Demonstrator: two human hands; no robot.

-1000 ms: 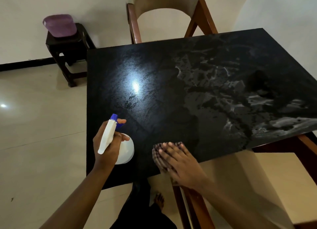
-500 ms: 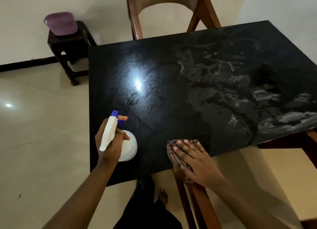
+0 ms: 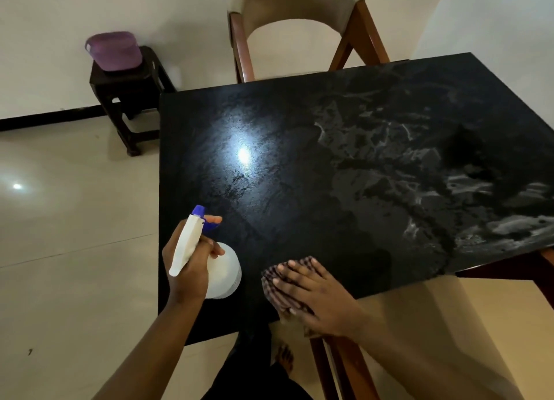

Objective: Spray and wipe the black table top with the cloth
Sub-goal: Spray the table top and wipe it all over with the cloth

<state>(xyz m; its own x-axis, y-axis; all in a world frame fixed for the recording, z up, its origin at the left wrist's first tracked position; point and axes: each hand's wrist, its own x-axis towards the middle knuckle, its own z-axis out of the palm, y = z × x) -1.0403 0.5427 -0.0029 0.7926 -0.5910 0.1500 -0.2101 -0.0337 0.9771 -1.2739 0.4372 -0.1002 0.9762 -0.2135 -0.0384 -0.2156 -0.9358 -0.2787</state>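
Black bench, near edge: left hand gripping white spray bottle, forefinger at blue trigger; right hand flat, fingers spread, pressing checked cloth at the rim. Open, streaked surface beyond. No legible label. Cloth mostly covered; right bench edge cropped.

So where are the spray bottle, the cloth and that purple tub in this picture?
spray bottle (image 3: 225, 275): head view, on its round white body.
cloth (image 3: 271, 291): head view, on the checked fabric left of the fingers.
purple tub (image 3: 115, 51): head view, on its side wall, atop the dark stool.
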